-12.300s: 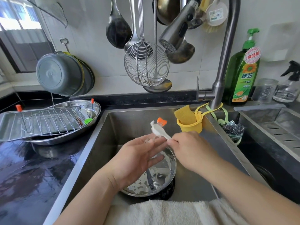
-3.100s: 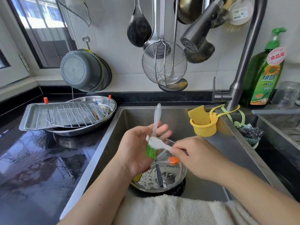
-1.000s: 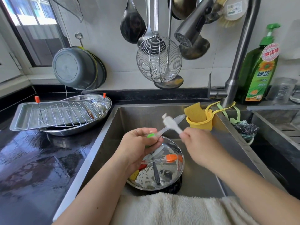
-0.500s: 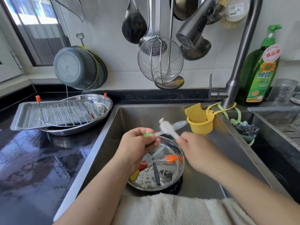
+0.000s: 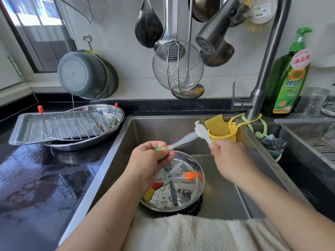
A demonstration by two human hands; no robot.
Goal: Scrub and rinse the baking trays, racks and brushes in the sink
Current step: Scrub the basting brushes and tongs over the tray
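Note:
Over the sink [image 5: 145, 131], my left hand [image 5: 150, 160] grips the green bristle end of a pastry brush [image 5: 183, 140], whose translucent handle points up and right. My right hand [image 5: 230, 156] holds a small white scrubbing brush [image 5: 202, 131] whose head meets the end of that handle. Below my hands a round steel dish [image 5: 195, 192] holds soapy water, an orange-headed brush [image 5: 188, 175] and other brushes. On the left counter lies a baking tray [image 5: 23, 127] with a wire rack [image 5: 72, 124] over an oval steel dish [image 5: 116, 122].
A faucet [image 5: 213, 35] and hanging ladles and a wire skimmer [image 5: 177, 66] are above the sink. A yellow sponge holder [image 5: 221, 131] hangs at the sink's back right. A green soap bottle [image 5: 288, 77] stands right. A white towel [image 5: 181, 232] lies on the front edge.
My right hand has moved the white brush further up the pastry brush handle toward its tip. My left hand keeps its grip on the green end.

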